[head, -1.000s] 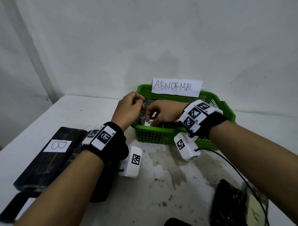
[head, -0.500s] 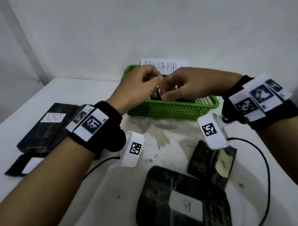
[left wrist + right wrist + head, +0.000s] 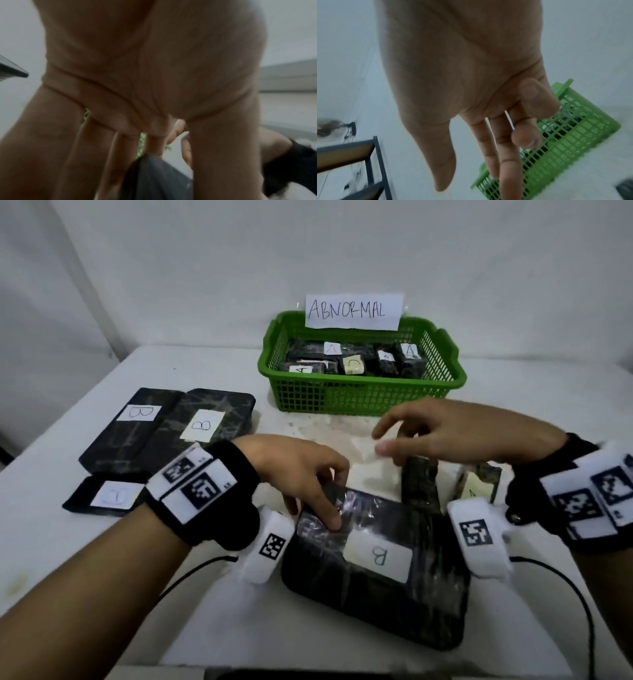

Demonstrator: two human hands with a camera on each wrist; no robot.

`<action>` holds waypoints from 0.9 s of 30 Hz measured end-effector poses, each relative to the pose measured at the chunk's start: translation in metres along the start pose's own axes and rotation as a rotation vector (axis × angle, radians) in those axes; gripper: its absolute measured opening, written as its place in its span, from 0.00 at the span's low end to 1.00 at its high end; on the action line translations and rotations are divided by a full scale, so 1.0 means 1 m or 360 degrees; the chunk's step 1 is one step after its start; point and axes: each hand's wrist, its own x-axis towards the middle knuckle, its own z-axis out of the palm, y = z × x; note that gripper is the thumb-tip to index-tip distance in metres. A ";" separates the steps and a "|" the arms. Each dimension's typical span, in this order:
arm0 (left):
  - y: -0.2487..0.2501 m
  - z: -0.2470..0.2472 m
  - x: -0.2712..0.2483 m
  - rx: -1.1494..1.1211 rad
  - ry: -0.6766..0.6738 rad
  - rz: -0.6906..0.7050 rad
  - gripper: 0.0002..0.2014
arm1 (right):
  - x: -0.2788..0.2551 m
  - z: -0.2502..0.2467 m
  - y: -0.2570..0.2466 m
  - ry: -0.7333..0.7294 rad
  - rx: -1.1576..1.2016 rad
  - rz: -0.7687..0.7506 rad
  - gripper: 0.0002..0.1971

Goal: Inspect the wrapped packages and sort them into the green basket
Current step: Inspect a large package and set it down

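The green basket (image 3: 363,402), tagged ABNORMAL, stands at the back of the table and holds several small black wrapped packages (image 3: 387,361) with A labels. A large black wrapped package marked B (image 3: 376,573) lies close in front of me. My left hand (image 3: 315,515) reaches down onto its far left corner, fingertips touching the wrap; the left wrist view shows the package's dark edge (image 3: 159,180) between thumb and fingers. My right hand (image 3: 387,440) hovers with its fingers spread and nothing in it, above a narrow black package (image 3: 419,484). The right wrist view shows the basket (image 3: 565,148) beyond the fingers (image 3: 508,169).
Two large B packages (image 3: 137,426) (image 3: 209,422) and a smaller labelled one (image 3: 109,494) lie at the left. A small A package (image 3: 479,484) sits under my right wrist. Cables (image 3: 565,577) trail along the near edge. A metal shelf (image 3: 368,155) stands off to the side.
Both hands have drawn back from over the basket toward me. The left hand has come down onto the large B package; the right hand has spread its fingers and holds nothing.
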 end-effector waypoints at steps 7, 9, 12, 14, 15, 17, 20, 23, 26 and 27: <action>-0.020 -0.036 -0.036 -0.0807 0.0889 0.0426 0.22 | -0.003 -0.017 0.031 0.0546 0.0843 -0.0023 0.35; -0.023 -0.041 -0.033 -0.1027 0.1129 0.0518 0.25 | 0.003 -0.009 0.028 0.0587 0.1228 -0.0126 0.34; -0.024 -0.039 -0.016 -0.1233 0.1373 0.0617 0.27 | 0.021 0.009 0.014 0.0766 0.1667 -0.0251 0.23; -0.023 -0.033 -0.003 -0.1527 0.1472 0.0647 0.25 | 0.036 0.023 0.009 0.0949 0.1792 -0.0229 0.21; -0.023 -0.028 0.003 -0.1670 0.1464 0.0653 0.25 | 0.043 0.030 0.008 0.0993 0.1837 -0.0208 0.22; -0.027 -0.020 0.015 -0.1835 0.1415 0.0623 0.27 | 0.052 0.042 0.007 0.0999 0.1977 -0.0128 0.21; -0.036 -0.011 0.027 -0.1862 0.1465 0.0520 0.25 | 0.058 0.051 0.009 0.0926 0.2063 -0.0029 0.17; -0.041 -0.008 0.032 -0.1752 0.1501 0.0493 0.22 | 0.062 0.054 0.015 0.1031 0.1961 -0.0002 0.18; -0.039 -0.009 0.033 -0.1629 0.1556 0.0511 0.20 | 0.062 0.060 0.016 0.1165 0.1854 -0.0013 0.15; -0.038 -0.009 0.032 -0.1602 0.1571 0.0522 0.19 | 0.061 0.063 0.014 0.1198 0.1808 -0.0028 0.15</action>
